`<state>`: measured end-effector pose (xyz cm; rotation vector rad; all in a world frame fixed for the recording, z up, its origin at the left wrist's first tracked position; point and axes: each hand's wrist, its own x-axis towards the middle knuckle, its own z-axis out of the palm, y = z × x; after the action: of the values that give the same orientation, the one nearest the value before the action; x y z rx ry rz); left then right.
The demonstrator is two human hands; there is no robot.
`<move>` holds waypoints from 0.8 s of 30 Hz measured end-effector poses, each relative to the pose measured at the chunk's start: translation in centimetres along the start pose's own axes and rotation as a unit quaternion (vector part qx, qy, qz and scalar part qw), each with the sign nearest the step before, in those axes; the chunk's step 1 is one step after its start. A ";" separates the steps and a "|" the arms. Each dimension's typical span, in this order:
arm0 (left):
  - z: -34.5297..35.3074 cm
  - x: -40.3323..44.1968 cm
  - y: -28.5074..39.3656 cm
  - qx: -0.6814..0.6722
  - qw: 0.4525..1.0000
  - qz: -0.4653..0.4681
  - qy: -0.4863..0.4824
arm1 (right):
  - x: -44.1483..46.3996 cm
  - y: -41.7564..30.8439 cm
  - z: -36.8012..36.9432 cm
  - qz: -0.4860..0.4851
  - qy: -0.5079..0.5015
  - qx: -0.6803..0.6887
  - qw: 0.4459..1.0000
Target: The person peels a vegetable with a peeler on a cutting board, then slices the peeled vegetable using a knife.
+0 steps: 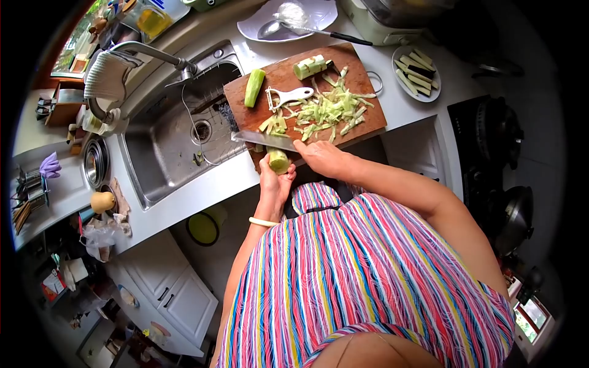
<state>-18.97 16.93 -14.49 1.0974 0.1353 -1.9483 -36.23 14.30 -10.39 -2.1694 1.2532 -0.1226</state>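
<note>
My left hand (273,183) is closed around a short, thick piece of green vegetable stem (278,162), its pale cut end facing up, at the near edge of a wooden cutting board (242,113). In my right hand (326,161) is a kitchen knife (264,140), its broad blade pointing left, just beyond the stem piece; whether they touch I cannot tell. Farther back on the board lie a white peeler (289,96), a heap of green peelings (328,113), a peeled stem piece (254,88) and a partly peeled one (310,67).
Left of the board is a steel sink (169,138) with a faucet (147,52), which the board's corner overlaps. Behind stands a white dish (248,27) with a spoon. To the right are a plate (417,95) of cut vegetable sticks and a black stove (485,135).
</note>
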 end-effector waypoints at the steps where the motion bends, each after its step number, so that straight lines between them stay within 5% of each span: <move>1: 0.2 0.1 0.1 -0.004 1.000 0.000 0.003 | 0.3 0.3 -0.1 -0.006 -0.001 -0.002 1.000; 13: 1.3 0.6 3.3 0.080 0.992 -0.098 -0.019 | -0.9 -1.5 -2.2 0.037 0.023 0.050 0.998; 18: 0.7 -2.0 4.1 0.179 0.982 -0.058 0.015 | -0.7 -1.3 -2.8 0.062 0.014 0.056 0.996; 21: 1.2 -4.1 6.8 0.497 0.859 0.107 0.067 | -0.8 -0.8 -2.5 0.032 0.046 0.059 0.997; 22: 3.2 -5.7 8.5 0.538 0.771 0.340 0.036 | -0.8 -0.7 -2.6 0.041 0.026 0.048 0.998; 24: 10.5 -11.2 13.7 0.500 0.681 0.533 -0.048 | -0.8 -0.9 -3.0 0.051 0.019 0.048 0.997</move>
<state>-13.12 10.67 4.20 1.2345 -1.4774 -0.8473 -37.09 13.87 -7.26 -2.0257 1.3487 -0.1788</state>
